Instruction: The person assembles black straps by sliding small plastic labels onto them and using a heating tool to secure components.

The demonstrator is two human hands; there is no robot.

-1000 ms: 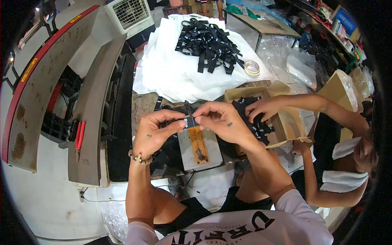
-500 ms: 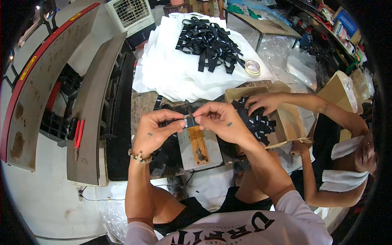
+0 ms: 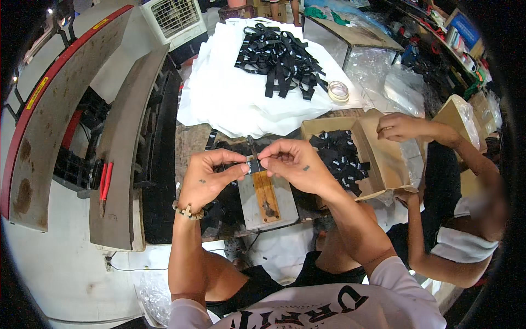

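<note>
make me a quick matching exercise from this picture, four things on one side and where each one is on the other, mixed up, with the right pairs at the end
Things
1. small black strip
2. heap of black straps
3. orange-brown wooden block
4. red-handled tool

Places
A. on the white slab
B. by the long brown board, at the left
C. pinched between the left hand and the right hand
D. on the white sheets

Right pairs: 1-C, 2-D, 3-A, 4-B
</note>
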